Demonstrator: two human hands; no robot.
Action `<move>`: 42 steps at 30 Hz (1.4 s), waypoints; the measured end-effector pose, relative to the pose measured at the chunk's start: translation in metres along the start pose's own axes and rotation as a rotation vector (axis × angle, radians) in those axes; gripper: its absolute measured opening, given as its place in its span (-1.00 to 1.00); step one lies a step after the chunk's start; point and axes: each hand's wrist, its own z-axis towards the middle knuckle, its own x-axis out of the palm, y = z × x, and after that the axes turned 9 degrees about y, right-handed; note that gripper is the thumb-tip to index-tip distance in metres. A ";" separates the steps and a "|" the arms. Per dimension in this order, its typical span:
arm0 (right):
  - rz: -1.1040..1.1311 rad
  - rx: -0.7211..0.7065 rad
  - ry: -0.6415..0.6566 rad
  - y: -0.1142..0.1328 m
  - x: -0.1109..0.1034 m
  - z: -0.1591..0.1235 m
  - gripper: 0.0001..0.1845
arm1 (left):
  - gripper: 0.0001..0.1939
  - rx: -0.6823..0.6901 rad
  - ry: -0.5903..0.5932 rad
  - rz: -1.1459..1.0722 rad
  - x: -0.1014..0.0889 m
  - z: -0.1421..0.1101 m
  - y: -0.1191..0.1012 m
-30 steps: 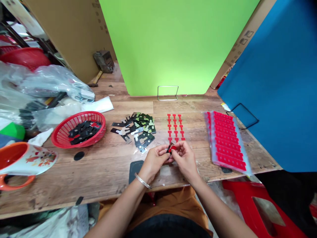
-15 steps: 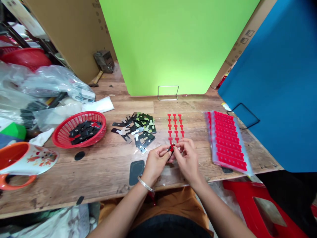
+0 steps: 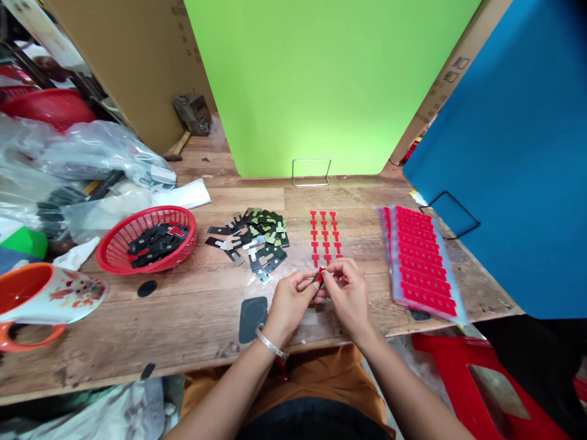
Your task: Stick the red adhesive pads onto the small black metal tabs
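Note:
Between my two hands is a small flat black plate with a red piece on it (image 3: 319, 275), just above the table's front part. My left hand (image 3: 293, 299) is closed around the plate's lower end. The thumb and fingers of my right hand (image 3: 347, 291) pinch at its red end. Beyond my hands lie several red T-shaped pieces (image 3: 324, 235) in three columns on a clear sheet. To the left is a loose heap of dark and shiny notched metal plates (image 3: 263, 239). My fingers partly hide the held plate.
A red basket (image 3: 110, 247) of black plates and an orange-and-white mug (image 3: 68, 296) stand left. Stacked sheets of red pieces (image 3: 424, 263) lie right. A green board (image 3: 316, 91) with a wire stand (image 3: 312, 184) rises behind; a blue board (image 3: 518, 183) stands right.
Both hands stay almost in place around the black plate, with only slight finger movement at its red end. The objects on the table have not moved.

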 end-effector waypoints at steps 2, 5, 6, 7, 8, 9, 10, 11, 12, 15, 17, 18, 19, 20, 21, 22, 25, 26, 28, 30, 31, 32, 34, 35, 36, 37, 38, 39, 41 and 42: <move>-0.006 -0.002 -0.001 0.000 0.000 0.000 -0.96 | -0.66 -0.001 0.004 0.003 0.000 0.000 0.000; -0.015 0.002 0.000 -0.001 0.000 -0.001 -0.95 | -0.66 0.006 0.012 0.003 0.001 -0.001 0.000; -0.008 0.014 -0.003 -0.002 0.001 -0.001 -0.96 | -0.67 0.007 0.016 0.001 0.001 -0.002 -0.001; 0.012 0.037 -0.014 -0.003 0.001 -0.002 -0.96 | -0.68 0.007 0.018 -0.001 0.001 -0.002 -0.001; 0.048 0.068 -0.028 -0.004 0.001 -0.002 -0.88 | -0.68 0.005 0.017 -0.005 0.001 -0.003 -0.002; 0.100 0.105 -0.042 -0.005 0.001 -0.001 -0.76 | -0.68 0.000 0.015 -0.008 0.001 -0.003 -0.002; 0.165 0.144 -0.044 -0.006 0.000 -0.001 -0.63 | -0.68 -0.005 0.012 -0.011 0.001 -0.004 -0.002; 0.237 0.182 -0.021 -0.007 -0.001 0.000 -0.56 | -0.68 -0.011 0.012 -0.013 0.000 -0.004 -0.001; 0.303 0.215 0.034 -0.009 -0.003 0.001 -0.56 | -0.67 -0.016 0.017 -0.011 -0.001 -0.005 -0.001; 0.441 0.306 0.239 -0.014 -0.004 0.000 -0.76 | -0.66 -0.024 0.060 0.017 -0.003 -0.007 0.004; 0.492 0.366 0.298 -0.018 -0.002 -0.002 -0.72 | -0.67 -0.041 0.098 0.057 -0.007 -0.010 0.006; 0.507 0.393 0.308 -0.019 0.000 -0.004 -0.70 | -0.68 -0.052 0.115 0.080 -0.011 -0.011 0.005; 0.515 0.416 0.318 -0.021 0.001 -0.006 -0.68 | -0.68 -0.058 0.124 0.109 -0.017 -0.013 0.003; 0.512 0.433 0.329 -0.022 0.003 -0.007 -0.66 | -0.68 -0.050 0.113 0.144 -0.025 -0.016 -0.002; 0.498 0.441 0.335 -0.022 0.004 -0.008 -0.65 | -0.66 -0.025 0.077 0.187 -0.035 -0.019 -0.010; 0.480 0.440 0.335 -0.023 0.005 -0.008 -0.64 | -0.64 0.015 0.014 0.243 -0.047 -0.023 -0.021; 0.431 0.392 0.320 -0.024 0.001 -0.007 -0.67 | -0.59 0.188 -0.314 0.473 -0.094 -0.037 -0.069; 0.418 0.372 0.316 -0.024 0.000 -0.007 -0.68 | -0.60 0.257 -0.450 0.571 -0.111 -0.043 -0.087; 0.395 0.347 0.309 -0.026 -0.002 -0.007 -0.68 | -0.65 0.345 -0.742 0.854 -0.141 -0.052 -0.117; 0.381 0.340 0.306 -0.027 -0.002 -0.008 -0.69 | -0.60 0.389 -0.939 1.207 -0.161 -0.057 -0.133; 0.377 0.338 0.308 -0.027 0.000 -0.009 -0.69 | -0.58 0.410 -0.993 1.330 -0.165 -0.057 -0.135; 0.371 0.334 0.313 -0.026 0.002 -0.010 -0.69 | -0.57 0.422 -0.998 1.404 -0.166 -0.055 -0.132; 0.350 0.314 0.332 -0.024 0.006 -0.012 -0.71 | -0.65 0.390 -0.864 1.431 -0.158 -0.045 -0.115; 0.332 0.297 0.343 -0.022 0.008 -0.013 -0.72 | -0.71 0.340 -0.747 1.428 -0.151 -0.038 -0.103; 0.312 0.277 0.351 -0.021 0.009 -0.013 -0.73 | -0.74 0.288 -0.627 1.450 -0.143 -0.030 -0.090; 0.293 0.256 0.354 -0.019 0.009 -0.014 -0.73 | -0.75 0.247 -0.557 1.495 -0.135 -0.021 -0.078; 0.276 0.237 0.351 -0.018 0.009 -0.014 -0.74 | -0.73 0.211 -0.558 1.541 -0.128 -0.013 -0.066; 0.263 0.223 0.344 -0.017 0.009 -0.014 -0.75 | -0.71 0.180 -0.574 1.580 -0.122 -0.005 -0.056; 0.247 0.211 0.319 -0.016 0.006 -0.013 -0.74 | -0.65 0.117 -0.635 1.612 -0.115 0.007 -0.042; 0.244 0.215 0.308 -0.016 0.005 -0.013 -0.74 | -0.62 0.094 -0.653 1.617 -0.113 0.011 -0.038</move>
